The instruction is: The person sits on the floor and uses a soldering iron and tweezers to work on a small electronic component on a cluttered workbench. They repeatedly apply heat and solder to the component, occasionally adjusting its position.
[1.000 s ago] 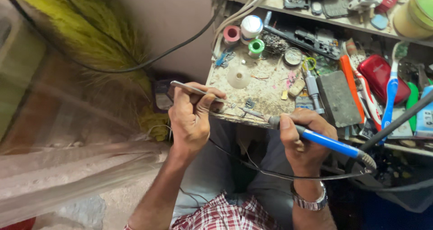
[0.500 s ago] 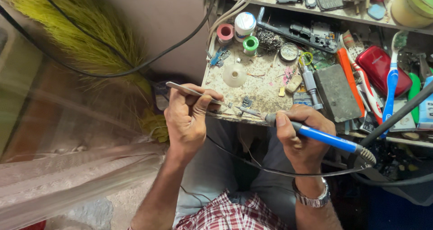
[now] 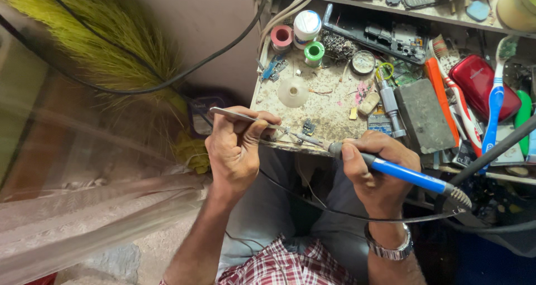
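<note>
Two tools meet: left hand (image 3: 237, 151) pinches tweezers (image 3: 251, 119), right hand (image 3: 377, 170) grips soldering iron (image 3: 399, 171).

I'm looking down at a small, stained worktable (image 3: 329, 109) standing against a plain beige wall (image 3: 212, 22) at the far side. A cluttered shelf (image 3: 391, 8) is running along the far right above the table. On the left, a yellow-green broom (image 3: 84, 44) is leaning against the wall, with a black cable (image 3: 184, 75) crossing in front of it. A sheer pale curtain (image 3: 84, 207) is hanging at the near left. Soft, even light is falling on the tabletop, while the near right corner is sitting in shadow.
</note>
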